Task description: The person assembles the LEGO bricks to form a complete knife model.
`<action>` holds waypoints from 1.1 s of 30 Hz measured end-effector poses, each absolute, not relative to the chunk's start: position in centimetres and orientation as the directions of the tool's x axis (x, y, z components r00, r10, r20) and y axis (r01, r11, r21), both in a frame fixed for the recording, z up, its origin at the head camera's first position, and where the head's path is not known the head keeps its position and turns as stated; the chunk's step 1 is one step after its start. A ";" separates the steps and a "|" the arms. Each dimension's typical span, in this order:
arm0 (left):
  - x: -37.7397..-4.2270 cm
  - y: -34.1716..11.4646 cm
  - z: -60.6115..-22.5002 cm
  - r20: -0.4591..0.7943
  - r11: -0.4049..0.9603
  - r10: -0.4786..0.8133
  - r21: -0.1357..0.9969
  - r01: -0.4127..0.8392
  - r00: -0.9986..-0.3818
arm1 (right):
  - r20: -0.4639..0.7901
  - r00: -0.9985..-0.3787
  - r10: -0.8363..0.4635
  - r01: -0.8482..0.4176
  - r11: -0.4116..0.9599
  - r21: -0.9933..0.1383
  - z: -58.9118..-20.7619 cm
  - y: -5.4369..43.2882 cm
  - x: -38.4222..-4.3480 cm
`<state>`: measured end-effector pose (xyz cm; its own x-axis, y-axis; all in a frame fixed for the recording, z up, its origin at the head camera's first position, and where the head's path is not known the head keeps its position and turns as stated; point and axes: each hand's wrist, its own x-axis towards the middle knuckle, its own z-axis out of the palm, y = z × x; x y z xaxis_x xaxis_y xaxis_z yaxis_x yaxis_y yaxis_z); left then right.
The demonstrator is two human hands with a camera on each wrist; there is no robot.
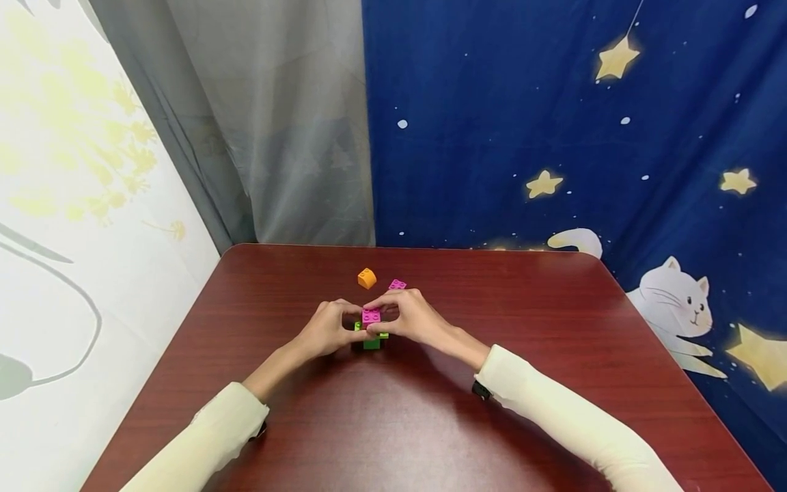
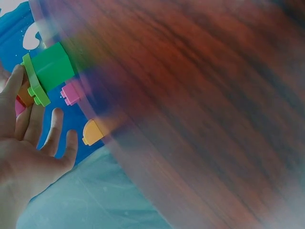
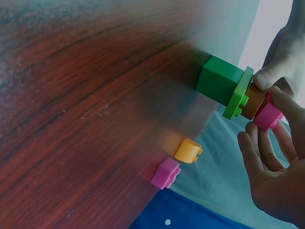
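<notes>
Pinching a square pink plastic block (image 1: 371,316) in the right hand (image 1: 417,320), gripping an orange-brown plastic block (image 3: 253,101) beneath with the left hand (image 1: 328,329), above a flat lime-green plastic plate (image 3: 237,97) and boxy green plastic block (image 3: 219,79), toward the worktop (image 1: 504,307)'s far edge.

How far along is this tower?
Done: dark green block, light green plate and brown block stacked. In hand: left hand grips the brown block; right hand pinches a pink block at its top, seating unclear. Perhaps left: orange block and second pink block, loose on the table.
</notes>
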<state>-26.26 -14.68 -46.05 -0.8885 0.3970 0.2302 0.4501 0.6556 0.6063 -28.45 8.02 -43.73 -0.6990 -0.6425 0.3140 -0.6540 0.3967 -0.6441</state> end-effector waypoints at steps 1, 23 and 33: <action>-26.3 -14.7 -46.1 0.229 0.656 0.397 0.607 0.449 -0.889 | 0.316 -0.697 -0.643 -0.657 0.397 -0.640 -43.7 8.0 -28.5; -26.5 -14.9 -45.5 0.208 0.665 0.430 0.586 0.464 -0.878 | 0.383 -0.691 -0.613 -0.666 0.333 -0.668 -45.4 8.2 -28.7; -26.3 -15.5 -44.3 0.211 0.629 0.453 0.613 0.478 -0.866 | 0.386 -0.695 -0.607 -0.656 0.314 -0.687 -45.6 8.0 -28.8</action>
